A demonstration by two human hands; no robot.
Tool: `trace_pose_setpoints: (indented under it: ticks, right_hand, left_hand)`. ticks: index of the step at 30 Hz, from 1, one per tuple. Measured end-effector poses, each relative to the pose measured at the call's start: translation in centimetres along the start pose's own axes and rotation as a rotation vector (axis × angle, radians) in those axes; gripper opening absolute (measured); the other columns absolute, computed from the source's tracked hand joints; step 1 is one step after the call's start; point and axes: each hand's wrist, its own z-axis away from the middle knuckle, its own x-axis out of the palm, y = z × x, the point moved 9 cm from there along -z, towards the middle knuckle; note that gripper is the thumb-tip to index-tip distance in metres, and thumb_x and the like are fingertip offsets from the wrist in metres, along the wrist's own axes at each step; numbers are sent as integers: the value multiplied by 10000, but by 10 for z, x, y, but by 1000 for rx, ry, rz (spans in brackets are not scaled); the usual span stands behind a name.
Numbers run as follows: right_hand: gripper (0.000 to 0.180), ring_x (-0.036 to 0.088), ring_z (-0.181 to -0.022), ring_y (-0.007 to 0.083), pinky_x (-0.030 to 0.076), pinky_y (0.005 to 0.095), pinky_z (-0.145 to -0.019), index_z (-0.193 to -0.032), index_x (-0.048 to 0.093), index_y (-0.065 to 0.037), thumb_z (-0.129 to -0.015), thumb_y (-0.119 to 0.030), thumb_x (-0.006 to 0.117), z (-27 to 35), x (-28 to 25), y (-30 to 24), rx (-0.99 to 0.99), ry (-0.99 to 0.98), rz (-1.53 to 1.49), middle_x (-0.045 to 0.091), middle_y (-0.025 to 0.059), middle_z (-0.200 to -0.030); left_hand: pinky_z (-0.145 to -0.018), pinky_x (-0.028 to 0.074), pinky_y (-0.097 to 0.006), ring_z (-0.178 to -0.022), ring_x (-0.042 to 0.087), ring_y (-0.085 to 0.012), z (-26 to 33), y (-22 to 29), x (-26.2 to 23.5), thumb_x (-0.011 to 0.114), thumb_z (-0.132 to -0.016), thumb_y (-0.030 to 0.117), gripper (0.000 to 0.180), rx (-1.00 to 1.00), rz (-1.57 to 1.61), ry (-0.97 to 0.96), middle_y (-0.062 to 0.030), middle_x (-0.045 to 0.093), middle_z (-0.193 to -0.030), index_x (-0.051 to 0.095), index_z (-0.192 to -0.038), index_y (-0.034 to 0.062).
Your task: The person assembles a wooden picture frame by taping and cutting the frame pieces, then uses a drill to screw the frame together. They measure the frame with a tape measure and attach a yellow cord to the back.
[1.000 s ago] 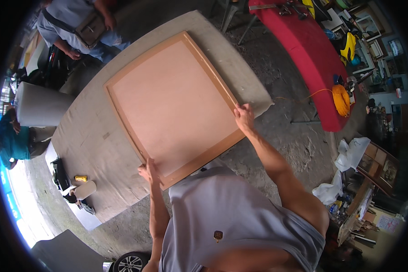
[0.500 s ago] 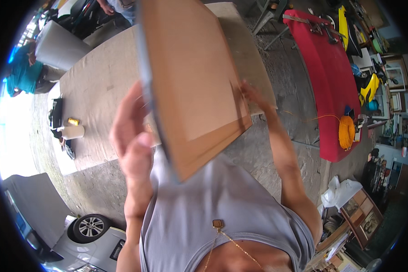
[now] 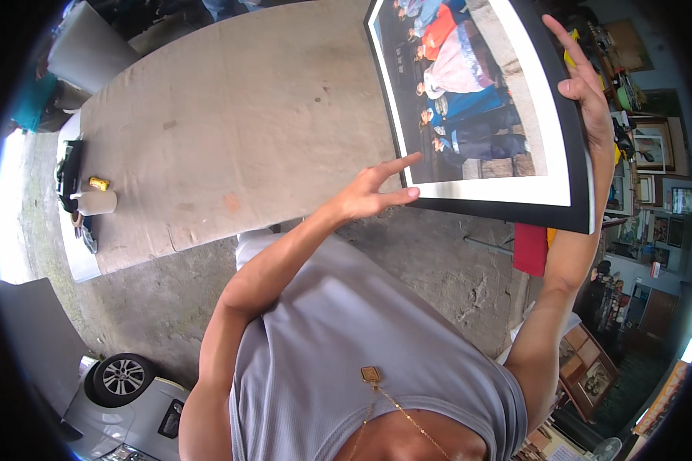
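A large picture frame (image 3: 507, 217) with a black border is raised in front of me at the upper right, tilted. Behind its white mat sits a colour photo of people (image 3: 469, 92) in bright clothes, turned sideways. My right hand (image 3: 586, 96) supports the frame along its right side, fingers extended up the edge and thumb bent in. At the near left corner my left hand (image 3: 370, 192) grips the frame, its index finger and thumb over the front. The left hand's other fingers are mostly hidden.
A cloth-covered table (image 3: 246, 123) stretches ahead. On its left end are a white bottle (image 3: 98, 202), a small yellow item (image 3: 98, 183) and dark objects. A silver car (image 3: 131, 411) stands lower left; a red-covered surface (image 3: 530, 250) and framed pictures (image 3: 590, 373) are at right.
The frame has turned over from its brown back to the photo side and moved right. My left hand has shifted from its upright edge to the near left corner; my right hand has risen outward.
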Motion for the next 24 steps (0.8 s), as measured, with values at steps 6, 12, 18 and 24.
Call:
trace_pose_setpoints:
  ticks: [6, 12, 18, 24]
  right_hand:
    - [857, 570, -1158, 201, 469, 284, -972, -1443, 314, -52, -665, -223, 631, -16, -7, 41, -1, 88, -220, 451, 155, -1394]
    - [805, 511, -1232, 197, 434, 301, -1014, -1447, 305, -57, -718, -233, 597, -12, -12, 54, 21, 70, -214, 415, 148, -1425]
    - [621, 464, -1265, 198, 376, 326, -1053, -1453, 278, -47, -986, -449, 355, -12, 44, 14, -39, 119, -574, 410, 103, -1434]
    - [606, 542, -1164, 227, 408, 340, -987, -1380, 411, -47, -963, -486, 411, -18, 88, 36, -155, 117, -387, 545, 136, -1300]
  left_hand:
    - [-1093, 287, -433, -1329, 371, -328, 74, -129, -71, 617, -838, 522, 711, -343, -14, 196, -197, 448, -1390, 466, -1364, 69]
    - [-1067, 327, -409, -1284, 435, -316, 115, -160, -110, 578, -852, 558, 706, -462, -29, 325, -186, 513, -1333, 514, -1315, 29]
    - [-1015, 372, -400, -1249, 465, -271, 29, 24, -127, 395, -923, 595, 696, -9, -25, 403, -146, 529, -1323, 485, -1340, 45]
    - [-1003, 373, -460, -1232, 454, -333, 10, 153, -147, 385, -938, 574, 754, 77, 133, 503, -182, 344, -1456, 319, -1419, -4]
